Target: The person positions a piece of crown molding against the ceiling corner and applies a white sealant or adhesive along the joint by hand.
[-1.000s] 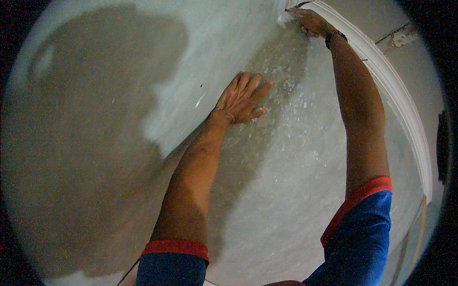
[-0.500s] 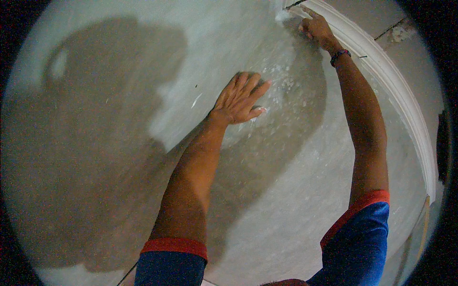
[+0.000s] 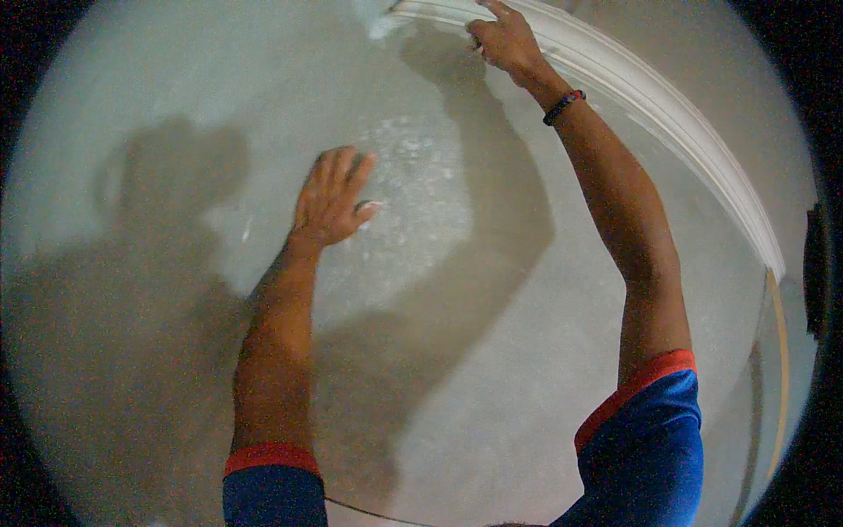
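My left hand (image 3: 330, 198) lies flat against a pale grey-green wall (image 3: 544, 351), its fingers stretched out and the thumb apart. White residue shows on the thumb's tip. Just right of that hand, whitish smears and specks (image 3: 417, 180) cover a patch of the wall. Higher up, my right hand (image 3: 511, 44) reaches the white ridged moulding (image 3: 615, 61) along the wall's top edge. Its index finger is extended along the moulding while the other fingers curl in; I see nothing held. A dark braided bracelet (image 3: 564, 107) circles the right wrist.
White paste (image 3: 379, 28) marks the wall by the moulding's left end. A light ceiling (image 3: 702, 61) lies beyond the moulding. At the right, a yellowish strip (image 3: 780, 378) runs down near the wall's edge, with a dark object (image 3: 813, 272) above it. My shadows fall across the wall.
The view has shifted, so both arms appear farther left. My right hand has moved rightward along the moulding, away from its left end. My left hand keeps its place beside the white specks.
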Available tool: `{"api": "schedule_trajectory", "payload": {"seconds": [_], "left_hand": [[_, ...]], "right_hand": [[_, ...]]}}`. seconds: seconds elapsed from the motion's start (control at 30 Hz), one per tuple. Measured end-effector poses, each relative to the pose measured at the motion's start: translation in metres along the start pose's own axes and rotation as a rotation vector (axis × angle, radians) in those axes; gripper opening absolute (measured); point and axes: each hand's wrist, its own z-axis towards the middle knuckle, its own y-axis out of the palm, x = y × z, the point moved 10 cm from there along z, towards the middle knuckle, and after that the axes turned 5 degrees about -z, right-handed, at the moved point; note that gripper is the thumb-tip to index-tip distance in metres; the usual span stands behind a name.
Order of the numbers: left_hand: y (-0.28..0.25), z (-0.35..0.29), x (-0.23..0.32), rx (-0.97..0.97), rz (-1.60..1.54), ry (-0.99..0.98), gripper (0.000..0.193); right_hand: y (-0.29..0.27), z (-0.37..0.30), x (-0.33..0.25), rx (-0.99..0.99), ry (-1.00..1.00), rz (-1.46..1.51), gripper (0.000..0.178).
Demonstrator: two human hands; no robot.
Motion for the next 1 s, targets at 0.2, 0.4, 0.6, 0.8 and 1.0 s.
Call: {"api": "schedule_trajectory", "payload": {"seconds": [0.2,0.4,0.6,0.8,1.0], "left_hand": [[-0.004,-0.017,0.051,-0.065,0.032,-0.047,0.082],[-0.011,-0.02,0.058,-0.066,0.036,-0.062,0.083],[-0.005,-0.02,0.051,-0.138,-0.004,-0.111,0.082],[-0.012,-0.022,0.05,-0.086,0.04,-0.052,0.083],[0.002,-0.014,0.049,-0.099,-0.003,-0.07,0.081]], "right_hand": [[-0.194,-0.096,0.134,0.4,0.1,0.14,0.059],[-0.308,-0.121,0.178,0.477,0.265,0.253,0.034],[-0.325,-0.128,0.187,0.555,0.327,0.36,0.015],[-0.361,-0.131,0.217,0.64,0.356,0.204,0.025],[-0.339,-0.093,0.226,0.475,0.279,-0.04,0.013]]}}
